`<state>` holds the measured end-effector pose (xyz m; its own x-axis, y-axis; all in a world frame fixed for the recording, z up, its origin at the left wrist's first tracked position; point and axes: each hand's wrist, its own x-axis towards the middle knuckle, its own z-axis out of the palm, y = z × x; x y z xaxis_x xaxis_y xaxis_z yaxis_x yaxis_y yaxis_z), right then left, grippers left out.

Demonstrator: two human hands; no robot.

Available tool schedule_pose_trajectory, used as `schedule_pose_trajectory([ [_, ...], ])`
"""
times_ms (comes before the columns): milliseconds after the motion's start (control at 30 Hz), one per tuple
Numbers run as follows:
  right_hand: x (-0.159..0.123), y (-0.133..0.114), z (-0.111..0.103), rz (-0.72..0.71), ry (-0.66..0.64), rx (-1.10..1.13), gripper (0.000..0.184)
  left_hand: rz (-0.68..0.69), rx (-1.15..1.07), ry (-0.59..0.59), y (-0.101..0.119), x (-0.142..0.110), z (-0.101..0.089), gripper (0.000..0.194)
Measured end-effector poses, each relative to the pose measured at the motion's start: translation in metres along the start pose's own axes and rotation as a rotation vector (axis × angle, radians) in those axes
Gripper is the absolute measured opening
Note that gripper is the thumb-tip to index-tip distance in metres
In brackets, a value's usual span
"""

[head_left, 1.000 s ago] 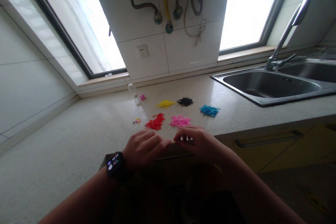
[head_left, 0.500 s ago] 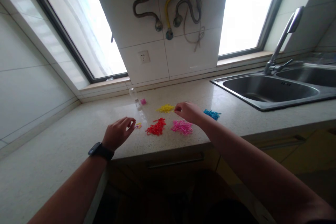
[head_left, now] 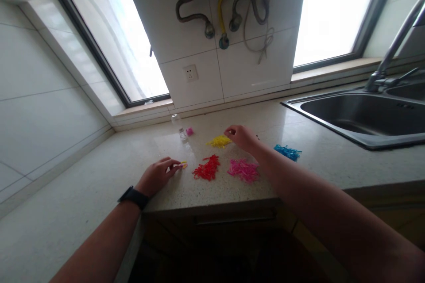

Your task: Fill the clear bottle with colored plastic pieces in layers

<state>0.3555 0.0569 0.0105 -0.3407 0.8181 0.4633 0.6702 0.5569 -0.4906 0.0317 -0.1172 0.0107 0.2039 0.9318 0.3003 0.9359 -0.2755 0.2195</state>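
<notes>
My left hand [head_left: 158, 176], with a dark watch at the wrist, has thumb and fingertips closed on a few small pink and yellow strips [head_left: 184, 165], just above the counter. At the right edge of a pile of yellow strips [head_left: 219, 142], my right hand [head_left: 241, 136] is pinched together; whatever is between its fingertips is too small to make out. Between the hands lies a heap of red strips [head_left: 207, 168]. A heap of pink strips [head_left: 243, 170] is below my right wrist, and blue strips [head_left: 287, 152] lie beyond the forearm, partly covered by it.
A clear bottle [head_left: 183, 134] stands or lies behind the heaps, with a pink cap [head_left: 189, 131] beside it. To the right is a steel sink [head_left: 299, 105] with a faucet [head_left: 387, 59]. The counter's front edge [head_left: 212, 206] runs below the heaps.
The view has shifted, so the scene sits further left of the sink. My left fingers have closed around the small strips. My right hand stays by the yellow pile.
</notes>
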Motion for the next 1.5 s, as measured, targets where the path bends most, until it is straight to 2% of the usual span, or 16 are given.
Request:
schedule_pose_trajectory([
  [167,-0.003,0.012,-0.005,-0.058,0.015,0.124,0.028,-0.023,-0.01,-0.026,0.0,0.0,-0.001,0.033],
  [600,-0.016,0.0,-0.011,-0.093,-0.045,0.083,0.027,-0.084,0.059,0.026,-0.004,-0.005,0.001,0.026],
  [800,-0.018,0.001,-0.011,-0.094,-0.06,0.079,0.027,-0.126,0.054,0.134,-0.006,-0.006,0.001,0.026],
  [933,-0.016,0.003,-0.009,-0.082,-0.011,0.157,0.027,-0.147,0.001,0.235,-0.005,-0.004,0.001,0.025],
  [1067,-0.009,0.003,-0.011,0.035,0.094,0.373,0.029,-0.214,-0.109,0.332,0.01,0.002,-0.004,0.032],
  [1233,-0.005,-0.004,-0.019,0.162,0.209,0.692,0.03,-0.229,-0.337,0.328,0.055,0.005,-0.008,0.035],
  [1300,-0.008,-0.01,-0.023,0.157,0.137,0.763,0.03,-0.198,-0.44,0.301,0.074,0.004,-0.004,0.033],
  [1367,-0.014,-0.019,-0.027,0.093,-0.006,0.787,0.028,-0.181,-0.538,0.285,0.091,0.003,0.004,0.032],
  [1500,-0.03,-0.039,-0.035,-0.172,-0.391,0.769,0.023,-0.221,-0.698,0.246,0.112,0.0,0.021,0.031],
])
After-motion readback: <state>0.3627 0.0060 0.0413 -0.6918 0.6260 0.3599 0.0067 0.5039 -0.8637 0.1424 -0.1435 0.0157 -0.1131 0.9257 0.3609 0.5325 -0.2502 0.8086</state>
